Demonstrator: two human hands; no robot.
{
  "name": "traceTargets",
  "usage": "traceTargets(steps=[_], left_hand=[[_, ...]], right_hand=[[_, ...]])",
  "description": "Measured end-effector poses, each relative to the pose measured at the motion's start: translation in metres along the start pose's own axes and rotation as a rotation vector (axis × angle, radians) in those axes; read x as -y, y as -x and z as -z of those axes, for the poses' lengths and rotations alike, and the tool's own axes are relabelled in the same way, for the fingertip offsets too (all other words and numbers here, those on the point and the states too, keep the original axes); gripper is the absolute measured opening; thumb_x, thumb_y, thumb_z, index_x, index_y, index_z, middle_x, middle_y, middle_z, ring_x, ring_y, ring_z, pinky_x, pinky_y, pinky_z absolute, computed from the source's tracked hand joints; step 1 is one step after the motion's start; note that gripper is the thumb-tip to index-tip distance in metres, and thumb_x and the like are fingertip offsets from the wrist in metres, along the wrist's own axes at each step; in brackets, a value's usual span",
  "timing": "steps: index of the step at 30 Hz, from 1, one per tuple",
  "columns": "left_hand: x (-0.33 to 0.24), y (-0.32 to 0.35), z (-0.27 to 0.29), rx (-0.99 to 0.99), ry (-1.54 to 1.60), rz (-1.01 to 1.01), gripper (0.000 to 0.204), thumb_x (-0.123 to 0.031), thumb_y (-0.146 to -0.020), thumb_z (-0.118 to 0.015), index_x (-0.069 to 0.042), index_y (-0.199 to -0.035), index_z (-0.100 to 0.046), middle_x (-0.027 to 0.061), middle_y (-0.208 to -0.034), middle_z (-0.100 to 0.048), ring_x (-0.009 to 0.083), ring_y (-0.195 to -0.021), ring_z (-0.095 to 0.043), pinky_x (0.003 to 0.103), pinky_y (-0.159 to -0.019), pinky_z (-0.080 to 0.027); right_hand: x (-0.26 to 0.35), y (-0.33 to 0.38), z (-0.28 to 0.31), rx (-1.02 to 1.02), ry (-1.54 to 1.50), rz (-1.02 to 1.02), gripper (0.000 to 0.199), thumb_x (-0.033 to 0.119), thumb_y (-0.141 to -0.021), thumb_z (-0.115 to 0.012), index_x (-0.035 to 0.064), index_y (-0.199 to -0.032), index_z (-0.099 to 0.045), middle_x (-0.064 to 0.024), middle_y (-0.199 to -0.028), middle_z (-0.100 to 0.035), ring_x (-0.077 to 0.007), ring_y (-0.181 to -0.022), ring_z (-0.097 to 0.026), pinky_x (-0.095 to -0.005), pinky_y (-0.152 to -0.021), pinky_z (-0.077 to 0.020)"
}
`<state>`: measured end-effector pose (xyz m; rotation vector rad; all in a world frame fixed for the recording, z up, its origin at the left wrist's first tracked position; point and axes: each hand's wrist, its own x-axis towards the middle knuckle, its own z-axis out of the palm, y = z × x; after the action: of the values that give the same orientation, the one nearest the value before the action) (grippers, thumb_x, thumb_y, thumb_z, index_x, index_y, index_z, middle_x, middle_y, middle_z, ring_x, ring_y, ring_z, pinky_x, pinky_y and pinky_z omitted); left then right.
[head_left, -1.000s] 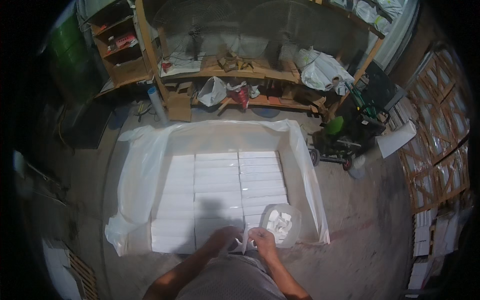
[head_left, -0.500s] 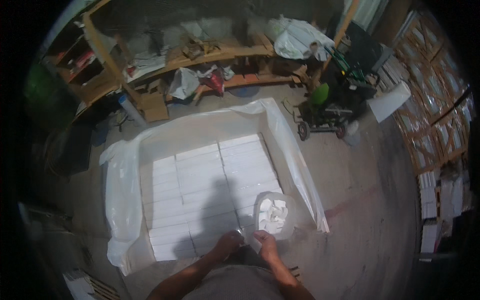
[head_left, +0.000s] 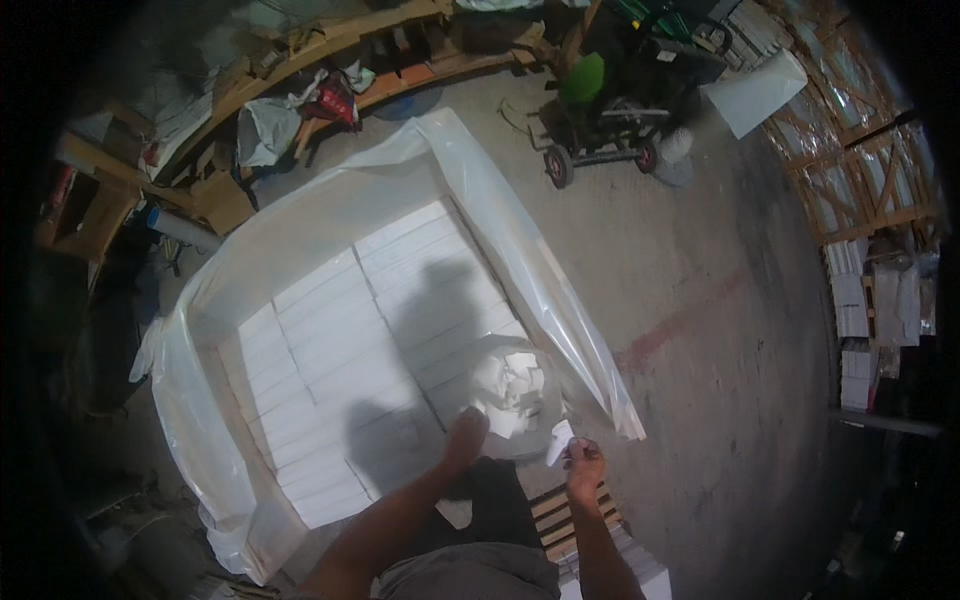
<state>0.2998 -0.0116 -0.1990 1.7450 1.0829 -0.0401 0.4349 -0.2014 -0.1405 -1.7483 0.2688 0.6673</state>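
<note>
Both bare forearms come up from the lower edge. The left hand [head_left: 466, 432] reaches forward on a nearly straight arm, back of the hand up, fingers bent downward; whether they grip is unclear. The right hand [head_left: 583, 466] is raised on a bent elbow, nearer the body, its fingers [head_left: 572, 452] pinched together at the tips. The hands are apart.

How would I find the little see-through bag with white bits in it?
Look for the big box lined with clear plastic sheet and packed with flat white blocks. At its near right corner, just ahead of the person's left hand, sits the small clear bag. It is the only crumpled, lumpy thing there; everything around it is smooth and flat.
</note>
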Motion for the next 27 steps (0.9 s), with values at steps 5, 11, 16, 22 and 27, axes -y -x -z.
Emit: traceTargets(steps=[5,11,16,22,27], left_hand=[[0.002,-0.006,-0.022,0.014,-0.098,0.086,0.026,-0.028,-0.083,-0.057,-0.004,-0.096,-0.058,0.0197,-0.087,-0.063,0.0401,-0.085,-0.06,0.048,-0.075,-0.047],[0.042,-0.005,0.0,0.272,-0.145,-0.354,0.034,-0.033,-0.079,-0.062,-0.001,-0.091,-0.061,0.0124,-0.079,-0.064,0.0235,-0.069,-0.062,0.038,-0.062,-0.048],[-0.008,0.014,0.058,0.389,0.364,0.28,0.038,-0.037,-0.082,-0.062,0.002,-0.085,-0.062,0.008,-0.074,-0.063,0.0136,-0.058,-0.055,0.03,-0.054,-0.044],[0.052,0.016,0.059,0.215,0.33,0.253,0.035,-0.035,-0.083,-0.061,0.0,-0.086,-0.063,0.0055,-0.071,-0.061,0.0126,-0.055,-0.051,0.029,-0.049,-0.04],[0.029,0.009,0.1,0.184,0.802,0.594,0.03,-0.03,-0.083,-0.061,0.0,-0.084,-0.061,0.0044,-0.066,-0.059,0.0111,-0.052,-0.049,0.03,-0.044,-0.036]], right_hand=[[-0.007,0.009,-0.023,0.013,0.004,-0.029,0.008,0.011,-0.087,-0.063,0.004,-0.087,-0.059,0.0013,-0.07,-0.056,-0.0063,-0.061,-0.05,-0.0227,-0.055,-0.0409],[-0.013,0.011,-0.064,0.072,0.402,0.316,0.011,0.011,-0.083,-0.067,0.0026,-0.086,-0.061,-0.007,-0.073,-0.063,-0.0155,-0.064,-0.061,-0.029,-0.06,-0.0482],[0.033,0.03,-0.113,0.123,0.695,0.409,0.014,0.012,-0.083,-0.066,-0.0002,-0.084,-0.059,-0.0079,-0.068,-0.061,-0.0122,-0.062,-0.056,-0.0285,-0.061,-0.0473],[0.013,0.028,-0.149,0.246,0.222,0.11,0.013,0.012,-0.083,-0.067,0.0032,-0.079,-0.058,-0.0004,-0.067,-0.059,-0.0074,-0.059,-0.05,-0.0235,-0.056,-0.0416],[0.019,0.026,-0.187,0.276,0.168,-0.023,0.01,0.01,-0.083,-0.066,0.0059,-0.079,-0.059,0.0015,-0.068,-0.058,-0.0046,-0.057,-0.046,-0.0204,-0.054,-0.0359]])
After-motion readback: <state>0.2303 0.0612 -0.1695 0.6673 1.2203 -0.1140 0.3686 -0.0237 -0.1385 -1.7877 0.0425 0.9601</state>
